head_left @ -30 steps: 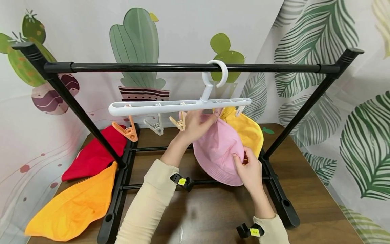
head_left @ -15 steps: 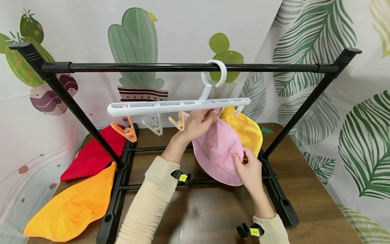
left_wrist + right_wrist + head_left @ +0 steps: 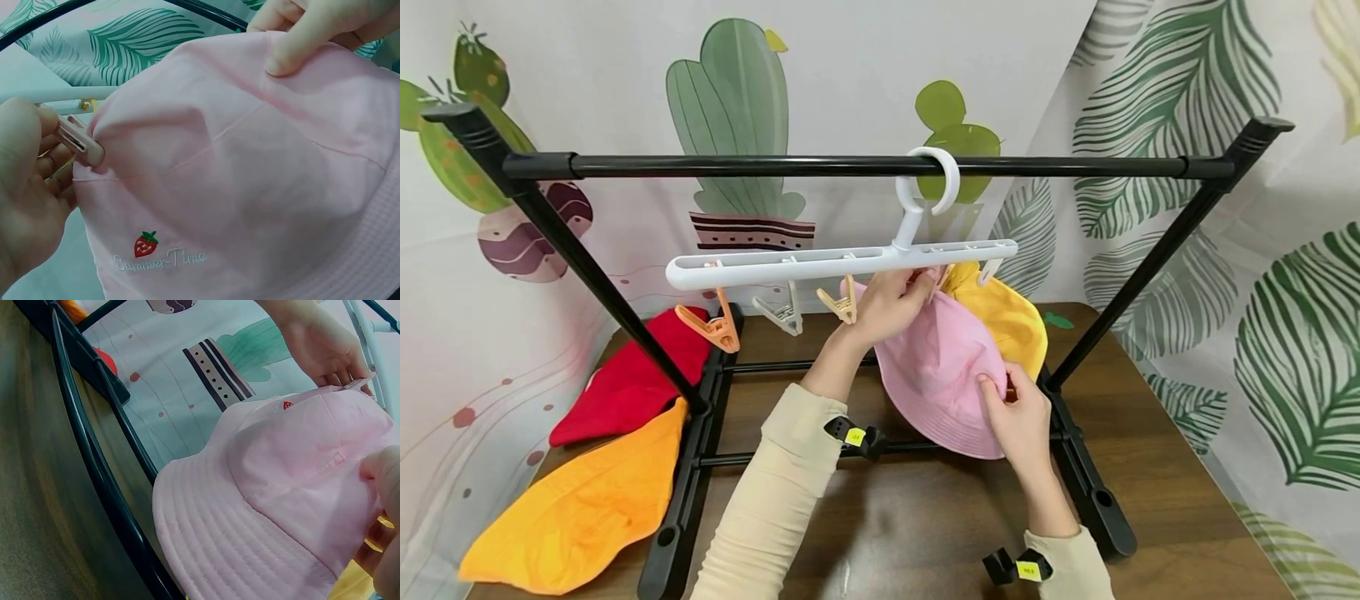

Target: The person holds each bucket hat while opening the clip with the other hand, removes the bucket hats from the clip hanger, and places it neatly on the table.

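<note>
A pink bucket hat [image 3: 936, 371] hangs below the right half of a white clip hanger [image 3: 820, 265]. My left hand [image 3: 889, 310] pinches a pale pink clothespin [image 3: 80, 140] whose jaws meet the hat's crown. In the left wrist view, the hat shows a strawberry embroidery [image 3: 146, 245] with lettering. Thumb and fingers of my right hand [image 3: 1021, 417] grip the hat by its right side. Behind it hangs a yellow hat [image 3: 1009, 321], partly covered, near a white clothespin [image 3: 989, 272] at the hanger's right end.
Orange [image 3: 718, 325], grey [image 3: 784, 312] and cream [image 3: 842, 302] clothespins dangle from the hanger's left half. The hanger hooks over a black rack's top bar [image 3: 737, 167]. Red [image 3: 640, 375] and orange [image 3: 580, 500] hats lie at the left on the wooden table [image 3: 925, 525].
My right hand has shifted very slightly to the right with the hat's side. Since the earliest frame, the left hand's thumb and fingers have drawn in closer at the clothespin.
</note>
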Available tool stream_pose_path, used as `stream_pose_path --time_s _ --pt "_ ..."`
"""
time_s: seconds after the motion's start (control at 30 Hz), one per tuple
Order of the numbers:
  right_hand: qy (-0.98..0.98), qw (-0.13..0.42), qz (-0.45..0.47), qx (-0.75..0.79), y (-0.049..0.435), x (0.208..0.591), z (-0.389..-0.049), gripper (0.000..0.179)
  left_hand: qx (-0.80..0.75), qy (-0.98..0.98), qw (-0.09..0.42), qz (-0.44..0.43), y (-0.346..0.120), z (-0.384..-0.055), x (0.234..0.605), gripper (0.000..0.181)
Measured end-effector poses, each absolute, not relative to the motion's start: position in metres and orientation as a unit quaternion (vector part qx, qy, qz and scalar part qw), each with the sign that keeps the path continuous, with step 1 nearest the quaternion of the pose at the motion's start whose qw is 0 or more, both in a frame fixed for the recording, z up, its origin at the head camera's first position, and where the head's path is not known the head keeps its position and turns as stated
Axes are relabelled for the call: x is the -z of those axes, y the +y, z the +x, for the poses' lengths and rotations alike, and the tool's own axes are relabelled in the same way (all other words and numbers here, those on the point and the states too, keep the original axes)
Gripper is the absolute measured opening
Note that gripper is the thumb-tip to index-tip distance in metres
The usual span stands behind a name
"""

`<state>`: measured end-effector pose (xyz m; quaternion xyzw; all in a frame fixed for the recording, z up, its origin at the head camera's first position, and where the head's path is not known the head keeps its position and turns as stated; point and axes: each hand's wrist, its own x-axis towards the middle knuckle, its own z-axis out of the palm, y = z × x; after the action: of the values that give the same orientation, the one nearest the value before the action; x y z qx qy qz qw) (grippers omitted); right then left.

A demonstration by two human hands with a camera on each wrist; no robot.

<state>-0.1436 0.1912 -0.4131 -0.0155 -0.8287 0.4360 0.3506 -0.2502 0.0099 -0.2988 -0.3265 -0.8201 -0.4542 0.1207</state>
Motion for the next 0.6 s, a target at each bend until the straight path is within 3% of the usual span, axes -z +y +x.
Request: stream_pose_path --time_s 0.33,0.6 --pt "-0.815 0.402 -0.019 -0.418 0.194 0.41 -0.145 0.008 0.489 -0.782 0.132 -0.364 0.012 -0.253 0.301 0.012" --pt "-0.8 0.42 -0.02 -0.428 0.194 0.401 -0.142 0.01 0.517 -0.757 0.11 -0.384 0.012 -0.256 0.302 0.009"
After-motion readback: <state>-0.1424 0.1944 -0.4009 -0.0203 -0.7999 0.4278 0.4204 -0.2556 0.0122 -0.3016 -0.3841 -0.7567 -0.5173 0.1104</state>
